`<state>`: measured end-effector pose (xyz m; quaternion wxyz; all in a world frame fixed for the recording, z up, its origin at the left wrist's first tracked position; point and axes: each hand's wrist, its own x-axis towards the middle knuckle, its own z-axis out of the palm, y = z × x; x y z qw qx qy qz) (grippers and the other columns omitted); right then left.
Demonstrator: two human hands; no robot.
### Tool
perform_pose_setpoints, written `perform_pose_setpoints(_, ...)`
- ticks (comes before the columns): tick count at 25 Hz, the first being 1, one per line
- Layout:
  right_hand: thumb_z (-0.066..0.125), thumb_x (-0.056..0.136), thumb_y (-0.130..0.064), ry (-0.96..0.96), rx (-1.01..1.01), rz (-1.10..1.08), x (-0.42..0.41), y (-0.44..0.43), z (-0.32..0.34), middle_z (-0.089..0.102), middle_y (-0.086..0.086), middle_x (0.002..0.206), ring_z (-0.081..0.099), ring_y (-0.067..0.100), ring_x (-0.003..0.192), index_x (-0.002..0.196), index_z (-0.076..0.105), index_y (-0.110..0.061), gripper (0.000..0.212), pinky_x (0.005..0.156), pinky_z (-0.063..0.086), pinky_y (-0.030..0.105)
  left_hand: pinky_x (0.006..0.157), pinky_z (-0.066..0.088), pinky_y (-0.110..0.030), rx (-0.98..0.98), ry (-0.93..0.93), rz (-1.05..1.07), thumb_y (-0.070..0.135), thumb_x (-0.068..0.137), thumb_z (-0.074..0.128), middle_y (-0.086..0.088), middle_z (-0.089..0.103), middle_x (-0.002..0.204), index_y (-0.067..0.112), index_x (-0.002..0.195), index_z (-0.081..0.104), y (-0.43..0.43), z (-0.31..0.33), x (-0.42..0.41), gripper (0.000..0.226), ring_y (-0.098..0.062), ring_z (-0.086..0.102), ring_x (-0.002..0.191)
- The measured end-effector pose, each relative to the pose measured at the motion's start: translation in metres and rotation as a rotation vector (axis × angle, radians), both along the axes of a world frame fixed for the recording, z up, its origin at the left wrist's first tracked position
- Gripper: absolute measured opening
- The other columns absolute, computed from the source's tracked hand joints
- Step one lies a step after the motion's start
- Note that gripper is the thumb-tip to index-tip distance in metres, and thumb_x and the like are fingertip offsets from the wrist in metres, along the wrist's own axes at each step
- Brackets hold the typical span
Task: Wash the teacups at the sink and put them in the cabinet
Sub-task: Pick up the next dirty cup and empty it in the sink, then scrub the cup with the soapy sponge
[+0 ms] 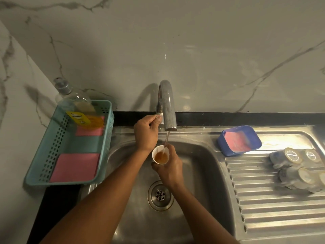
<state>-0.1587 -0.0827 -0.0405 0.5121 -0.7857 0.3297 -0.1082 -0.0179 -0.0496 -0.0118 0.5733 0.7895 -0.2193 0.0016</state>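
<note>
Over the stainless steel sink basin (202, 173), the right hand (169, 171) curls round a small white teacup (160, 156) holding brown liquid. The cup stands upright, mouth up, its long axis near vertical, directly under a thin water stream (166, 140). Beyond it, the left hand (146, 132) pinches the handle of the curved chrome tap (167, 104). A stronger flow could splash tea out, and the wet cup might slip.

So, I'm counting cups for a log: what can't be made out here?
Head view only.
1. Drainboard cups: cut by the right edge, count unclear.
2. Tap handle: mostly hidden by the left hand.
3. Teacup outside: covered by the right hand.
4. Bottle label: blurred, too small.
</note>
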Motion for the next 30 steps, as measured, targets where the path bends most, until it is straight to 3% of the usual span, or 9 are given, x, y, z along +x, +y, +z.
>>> perform_pose_setpoints(3,0.086,0.069,-0.015,0.009,0.010,0.009,-0.002,0.001,-0.005,0.065,-0.004,0.110,0.062,0.012,0.097,0.131,0.049,-0.025,0.073,0.070,0.040,0.005,0.063,0.048,-0.020,0.124,-0.127,-0.026,0.005,0.093,0.068,0.005,0.062,0.072,0.001,0.086,0.073,-0.004,0.007,0.000,0.010,-0.004,0.058,0.066)
perform_pose_setpoints(6,0.087,0.069,-0.021,0.008,-0.033,0.011,-0.004,-0.001,-0.008,0.058,-0.010,0.118,0.054,0.009,0.110,0.134,0.047,-0.029,0.076,0.079,0.040,0.012,0.073,0.050,-0.029,0.221,-0.093,-0.049,0.012,0.098,0.062,-0.010,0.069,0.096,0.000,0.103,0.071,-0.006,0.008,-0.003,0.016,-0.022,0.063,0.087)
perform_pose_setpoints(9,0.088,0.070,-0.027,0.079,-0.157,0.005,-0.014,-0.004,-0.022,0.051,-0.016,0.130,0.040,0.005,0.124,0.139,0.050,-0.027,0.079,0.090,0.035,0.018,0.091,0.052,-0.031,0.150,-0.021,-0.106,0.026,0.104,0.053,-0.003,0.063,0.126,0.009,0.127,0.065,0.009,-0.003,-0.018,0.031,-0.018,0.060,0.113)
perform_pose_setpoints(11,0.089,0.068,-0.031,0.159,-0.235,0.072,-0.025,-0.004,-0.033,0.053,-0.010,0.133,0.044,0.010,0.125,0.138,0.052,-0.029,0.080,0.091,0.040,0.022,0.100,0.050,-0.032,0.075,0.085,-0.010,0.029,0.106,0.049,0.000,0.059,0.136,0.010,0.134,0.062,0.022,-0.017,-0.038,0.036,-0.014,0.058,0.121)
perform_pose_setpoints(16,0.086,0.072,-0.034,0.201,-0.311,0.069,-0.038,0.000,-0.049,0.059,-0.009,0.128,0.044,0.013,0.124,0.138,0.050,-0.030,0.075,0.092,0.046,0.027,0.101,0.053,-0.043,0.105,0.304,0.071,0.038,0.104,0.048,0.005,0.063,0.126,0.013,0.131,0.064,0.050,-0.058,-0.082,0.040,-0.012,0.061,0.117)
perform_pose_setpoints(24,0.082,0.075,-0.029,0.399,0.325,-0.166,-0.054,0.029,-0.031,0.056,0.011,0.129,0.063,0.029,0.112,0.153,0.016,-0.018,0.103,0.082,0.054,0.032,0.096,0.042,-0.025,0.178,0.506,0.141,0.025,0.104,0.053,-0.007,0.067,0.129,0.007,0.129,0.065,0.074,-0.074,-0.116,0.033,-0.021,0.061,0.120)
perform_pose_setpoints(26,0.081,0.074,-0.029,0.360,0.737,-0.308,-0.060,0.035,-0.037,0.062,0.013,0.119,0.069,0.033,0.100,0.135,0.038,-0.014,0.076,0.079,0.062,0.044,0.098,0.042,-0.026,0.171,0.545,0.144,0.025,0.104,0.053,-0.007,0.067,0.129,0.008,0.129,0.065,0.082,-0.078,-0.124,0.033,-0.021,0.061,0.121)
perform_pose_setpoints(28,0.073,0.080,-0.027,0.265,1.116,-0.353,-0.066,0.036,-0.038,0.068,0.015,0.101,0.070,0.029,0.086,0.116,0.059,-0.005,0.045,0.078,0.061,0.042,0.101,0.046,-0.030,0.141,0.585,0.128,0.026,0.102,0.057,-0.004,0.068,0.128,0.011,0.130,0.064,0.090,-0.076,-0.132,0.033,-0.020,0.062,0.120)
perform_pose_setpoints(30,0.064,0.084,-0.024,0.189,1.341,-0.362,-0.067,0.036,-0.032,0.069,0.016,0.095,0.068,0.025,0.082,0.108,0.069,-0.004,0.031,0.077,0.056,0.038,0.100,0.050,-0.032,0.103,0.639,0.068,0.038,0.094,0.067,0.002,0.069,0.123,0.019,0.130,0.063,0.097,-0.069,-0.141,0.042,-0.012,0.065,0.112)
